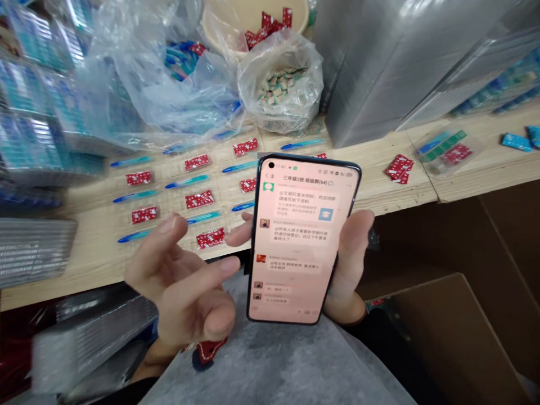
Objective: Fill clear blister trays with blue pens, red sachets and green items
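Note:
A phone with a lit chat screen is held upright in my right hand, the thumb along its right edge and fingertips showing at its left edge. My left hand hovers just left of the phone, fingers apart and bent, holding nothing. Behind the hands, clear trays on the wooden table hold blue pens and red patterned packets in rows. The phone covers part of these rows.
Behind the rows stand a plastic bag of blue pens, a bag of small pale pieces and a cream basin. Stacked packs are at left, a grey wrapped block at right. An open cardboard box sits below.

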A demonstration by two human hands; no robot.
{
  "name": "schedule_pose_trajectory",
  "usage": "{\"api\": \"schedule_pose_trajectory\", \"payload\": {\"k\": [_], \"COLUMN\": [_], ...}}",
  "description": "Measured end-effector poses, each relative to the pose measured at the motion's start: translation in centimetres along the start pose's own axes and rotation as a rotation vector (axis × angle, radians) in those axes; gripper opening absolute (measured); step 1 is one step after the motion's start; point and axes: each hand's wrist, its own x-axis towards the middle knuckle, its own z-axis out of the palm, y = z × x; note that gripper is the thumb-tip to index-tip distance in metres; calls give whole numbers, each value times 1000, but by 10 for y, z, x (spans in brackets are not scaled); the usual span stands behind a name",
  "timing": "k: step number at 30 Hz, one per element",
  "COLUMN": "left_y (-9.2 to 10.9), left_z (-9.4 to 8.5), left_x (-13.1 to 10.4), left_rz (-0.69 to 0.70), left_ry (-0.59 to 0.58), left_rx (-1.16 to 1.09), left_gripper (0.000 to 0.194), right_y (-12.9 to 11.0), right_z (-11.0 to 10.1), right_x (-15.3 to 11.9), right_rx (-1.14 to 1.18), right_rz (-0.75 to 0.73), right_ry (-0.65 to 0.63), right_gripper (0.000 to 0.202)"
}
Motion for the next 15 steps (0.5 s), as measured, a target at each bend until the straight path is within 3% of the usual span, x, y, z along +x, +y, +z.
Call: {"api": "schedule_pose_trajectory", "payload": {"k": [4, 9, 15], "left_y": [1, 0, -3], "left_z": [0, -1, 0], "left_x": [-4, -7, -6], "left_rz": [-15, -23, 3], "left_ry": [-2, -6, 1], "left_rx": [94, 175, 105], "left_gripper": [39, 40, 38], "right_y": [-10, -9, -7], "right_z": [7, 4, 4], "right_x": [1, -1, 1], "right_rx": [-15, -125, 11], "right_rz": [-66, -123, -59], "right_ry": [-215, -165, -206], "right_gripper": [66, 68, 67]}}
